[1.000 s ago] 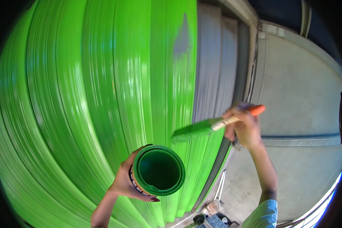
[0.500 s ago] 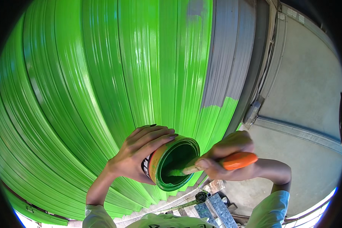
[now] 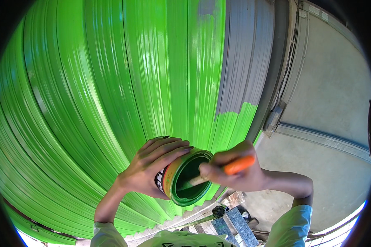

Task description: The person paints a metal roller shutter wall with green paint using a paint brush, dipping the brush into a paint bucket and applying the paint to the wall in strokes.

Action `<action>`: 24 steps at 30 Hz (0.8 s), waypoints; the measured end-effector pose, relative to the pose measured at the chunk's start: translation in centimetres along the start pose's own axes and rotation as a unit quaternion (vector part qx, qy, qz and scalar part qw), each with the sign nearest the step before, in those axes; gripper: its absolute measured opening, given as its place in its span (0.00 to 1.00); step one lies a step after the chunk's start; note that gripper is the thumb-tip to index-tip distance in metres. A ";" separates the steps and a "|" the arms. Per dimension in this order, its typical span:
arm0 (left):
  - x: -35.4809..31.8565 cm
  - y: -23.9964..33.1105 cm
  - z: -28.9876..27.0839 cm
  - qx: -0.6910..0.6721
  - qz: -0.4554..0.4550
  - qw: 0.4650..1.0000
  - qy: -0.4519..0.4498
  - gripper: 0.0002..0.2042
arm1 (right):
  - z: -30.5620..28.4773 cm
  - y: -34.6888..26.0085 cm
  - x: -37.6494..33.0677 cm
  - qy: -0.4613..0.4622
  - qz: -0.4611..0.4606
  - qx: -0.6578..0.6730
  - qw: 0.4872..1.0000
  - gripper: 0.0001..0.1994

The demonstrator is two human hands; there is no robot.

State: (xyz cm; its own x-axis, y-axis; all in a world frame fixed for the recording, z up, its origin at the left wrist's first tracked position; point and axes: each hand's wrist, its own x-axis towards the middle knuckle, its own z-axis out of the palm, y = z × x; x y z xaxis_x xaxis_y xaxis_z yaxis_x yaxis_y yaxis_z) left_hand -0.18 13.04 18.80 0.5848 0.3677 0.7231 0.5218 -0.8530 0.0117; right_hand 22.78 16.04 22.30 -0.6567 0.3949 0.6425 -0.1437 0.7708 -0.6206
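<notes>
My left hand (image 3: pixel 154 166) is wrapped round a paint can (image 3: pixel 167 181), which tilts with its mouth toward me and to the right. Green paint coats its rim and inside wall. In my right hand (image 3: pixel 239 168) is a paintbrush with an orange handle (image 3: pixel 240 164); its pale lower part and bristles (image 3: pixel 188 184) reach into the can. How deep the tip sits in the paint I cannot tell. Beyond both hands stands a ribbed metal wall (image 3: pixel 107 94), mostly glossy green. A strip of it on the right is bare grey (image 3: pixel 245 61) above a ragged edge of green.
A dark grey post (image 3: pixel 276 53) borders the ribbed wall, with cables (image 3: pixel 292 49) running along it. To the right is a plain grey wall (image 3: pixel 329 78). Low down lie a blue-grey plank bench (image 3: pixel 241 226) and a dark round object (image 3: pixel 218 212).
My right hand has moved left with the paintbrush, pushing it further into the can. My left hand and the can have hardly moved.
</notes>
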 end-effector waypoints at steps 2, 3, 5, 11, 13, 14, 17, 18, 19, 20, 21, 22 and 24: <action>-0.4 -0.3 0.1 -0.007 -0.046 0.999 0.010 0.46 | -0.2 0.3 0.1 0.086 0.175 0.101 0.976 0.16; -0.7 -0.4 0.2 -0.007 -0.044 0.999 0.010 0.46 | -0.5 1.1 0.0 0.087 0.174 0.100 0.976 0.16; -1.1 -0.6 0.4 -0.014 -0.112 0.993 0.022 0.48 | -0.9 3.3 0.1 0.221 0.213 0.225 0.925 0.17; -2.1 -1.2 2.2 0.016 -0.159 0.985 0.064 0.50 | -0.8 8.1 -2.0 0.273 0.339 0.360 0.825 0.20; -2.1 -1.4 2.6 0.004 -0.205 0.976 0.075 0.51 | -0.7 9.0 -2.9 0.257 0.387 0.417 0.781 0.21; -2.2 -1.6 2.7 0.001 -0.215 0.973 0.083 0.52 | -0.6 9.1 -3.0 0.257 0.381 0.438 0.773 0.22; -2.5 -1.6 2.4 -0.008 -0.227 0.968 0.109 0.51 | -0.3 8.9 -2.9 0.266 0.366 0.466 0.761 0.25; -2.3 -1.6 2.3 -0.003 -0.218 0.969 0.115 0.51 | -0.3 8.8 -2.7 0.269 0.368 0.484 0.748 0.25; -2.2 -1.5 2.2 -0.008 -0.221 0.968 0.120 0.51 | -0.2 8.8 -3.0 0.275 0.372 0.501 0.732 0.25; -2.1 -1.5 2.2 -0.014 -0.226 0.966 0.123 0.51 | -0.2 9.1 -3.2 0.269 0.371 0.506 0.731 0.25; -2.0 -1.6 2.3 -0.013 -0.220 0.967 0.126 0.51 | -0.3 9.3 -3.4 0.270 0.366 0.503 0.735 0.25; -2.1 -1.7 2.5 -0.016 -0.226 0.964 0.136 0.51 | -0.2 9.7 -3.6 0.268 0.344 0.519 0.735 0.25; -2.1 -1.9 2.9 -0.019 -0.231 0.961 0.148 0.50 | -0.7 10.0 -3.5 0.264 0.320 0.534 0.737 0.25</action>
State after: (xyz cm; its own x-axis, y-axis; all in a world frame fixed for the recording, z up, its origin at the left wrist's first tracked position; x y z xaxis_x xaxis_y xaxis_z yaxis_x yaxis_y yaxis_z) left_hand -0.61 14.91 15.28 0.0910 0.5943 0.7991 0.6570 -0.6388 0.4003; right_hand 24.15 22.73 14.18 -0.5039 0.8633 -0.0258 -0.6149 -0.3795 -0.6913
